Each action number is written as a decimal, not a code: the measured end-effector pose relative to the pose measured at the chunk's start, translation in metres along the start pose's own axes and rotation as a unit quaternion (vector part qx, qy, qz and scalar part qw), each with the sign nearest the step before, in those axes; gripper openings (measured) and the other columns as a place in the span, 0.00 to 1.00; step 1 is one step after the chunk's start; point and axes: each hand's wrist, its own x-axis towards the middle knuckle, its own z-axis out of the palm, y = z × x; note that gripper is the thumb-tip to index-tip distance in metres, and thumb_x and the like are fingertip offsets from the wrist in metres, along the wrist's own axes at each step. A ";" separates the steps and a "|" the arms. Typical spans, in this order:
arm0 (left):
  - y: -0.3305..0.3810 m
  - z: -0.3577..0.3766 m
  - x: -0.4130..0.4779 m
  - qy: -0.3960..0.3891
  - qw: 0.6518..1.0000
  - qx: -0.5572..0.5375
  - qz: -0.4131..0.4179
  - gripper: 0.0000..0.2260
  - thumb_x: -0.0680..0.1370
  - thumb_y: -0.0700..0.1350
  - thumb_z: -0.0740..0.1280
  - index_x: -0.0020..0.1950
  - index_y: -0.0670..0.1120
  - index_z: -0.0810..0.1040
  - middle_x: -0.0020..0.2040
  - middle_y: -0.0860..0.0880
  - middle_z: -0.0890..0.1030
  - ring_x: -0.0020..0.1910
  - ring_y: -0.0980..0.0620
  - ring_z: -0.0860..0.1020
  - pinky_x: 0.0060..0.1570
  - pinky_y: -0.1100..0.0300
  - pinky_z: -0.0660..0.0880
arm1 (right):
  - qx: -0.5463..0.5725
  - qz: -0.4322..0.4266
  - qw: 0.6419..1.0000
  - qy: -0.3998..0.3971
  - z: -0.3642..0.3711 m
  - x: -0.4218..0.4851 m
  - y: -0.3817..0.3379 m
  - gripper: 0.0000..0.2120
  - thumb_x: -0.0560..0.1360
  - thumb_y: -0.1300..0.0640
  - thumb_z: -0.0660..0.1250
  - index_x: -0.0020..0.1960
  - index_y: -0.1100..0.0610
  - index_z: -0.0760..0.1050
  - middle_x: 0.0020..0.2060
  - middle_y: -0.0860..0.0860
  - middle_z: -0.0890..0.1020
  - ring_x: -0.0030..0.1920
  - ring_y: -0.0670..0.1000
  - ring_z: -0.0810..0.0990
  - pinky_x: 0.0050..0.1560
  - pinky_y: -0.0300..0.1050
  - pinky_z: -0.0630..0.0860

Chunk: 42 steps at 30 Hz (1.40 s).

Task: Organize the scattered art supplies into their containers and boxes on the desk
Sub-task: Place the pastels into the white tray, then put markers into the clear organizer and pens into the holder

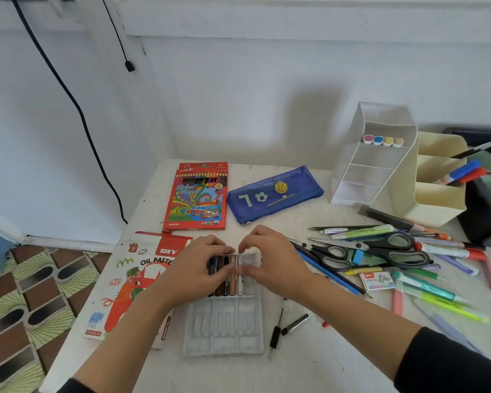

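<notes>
At 6 o'clock, near edge of the desk (309,370): a clear plastic tray (223,330). Its near row of slots is bare. The far row holds pastels (228,282), dark ones through to tan, with a white pastel (240,279) at the right of the set.

- Left hand (194,268): fingers curled over the pastels, holding them down in the row.
- Right hand (272,265): thumb and fingertips narrow, pinching the white pastel, apparently seating it.
- 4 o'clock of the tray: two loose black pens (277,327).
- 9 o'clock: the pastel box (119,282), flat and partly under the left forearm.
- 3 o'clock: a loose heap with scissors (391,252), highlighters (425,290) and a staples box (377,280).
- 11 o'clock, farther: a colour pencil box (199,197).
- 12 o'clock: a blue pencil case (272,191), lying flat.
- 2 o'clock, far: a white rack (377,171) with only small coloured pieces on its top shelf, and a cream holder (437,199) with a few markers.

Judgement: early going. The tray is about half filled and not yet back in its box. The heap at 3 o'clock looks unsorted and is most of what is left.
</notes>
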 end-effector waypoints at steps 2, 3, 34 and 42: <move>-0.001 0.001 -0.003 -0.003 1.000 0.005 -0.006 0.23 0.75 0.67 0.67 0.64 0.55 0.80 0.55 0.61 0.75 0.56 0.62 0.72 0.56 0.64 0.72 | -0.012 0.012 1.000 0.009 0.001 -0.003 0.003 0.16 0.70 0.46 0.77 0.54 0.49 0.78 0.46 0.44 0.73 0.47 0.45 0.70 0.45 0.40 0.67; 0.000 0.003 -0.003 -0.001 1.000 0.009 -0.010 0.27 0.73 0.70 0.66 0.64 0.56 0.80 0.55 0.61 0.75 0.56 0.62 0.72 0.56 0.64 0.71 | -0.018 0.018 1.000 0.010 0.002 -0.005 0.005 0.16 0.71 0.46 0.76 0.54 0.49 0.77 0.46 0.44 0.72 0.47 0.45 0.69 0.45 0.40 0.66; 0.131 0.072 0.010 -0.041 0.991 0.090 0.094 0.12 0.82 0.50 0.65 0.65 0.56 0.78 0.58 0.56 0.75 0.57 0.56 0.69 0.58 0.59 0.69 | -0.129 0.069 0.983 0.108 -0.110 -0.121 0.106 0.03 0.77 0.56 0.70 0.48 0.51 0.82 0.37 0.43 0.81 0.39 0.43 0.78 0.43 0.44 0.79; 0.131 0.084 0.016 -0.027 0.989 0.133 0.056 0.07 0.80 0.55 0.68 0.57 0.56 0.78 0.53 0.57 0.76 0.51 0.56 0.72 0.53 0.59 0.70 | -0.267 -0.015 0.963 0.029 -0.104 -0.125 0.118 0.08 0.75 0.58 0.72 0.54 0.51 0.81 0.47 0.47 0.81 0.48 0.49 0.77 0.49 0.46 0.74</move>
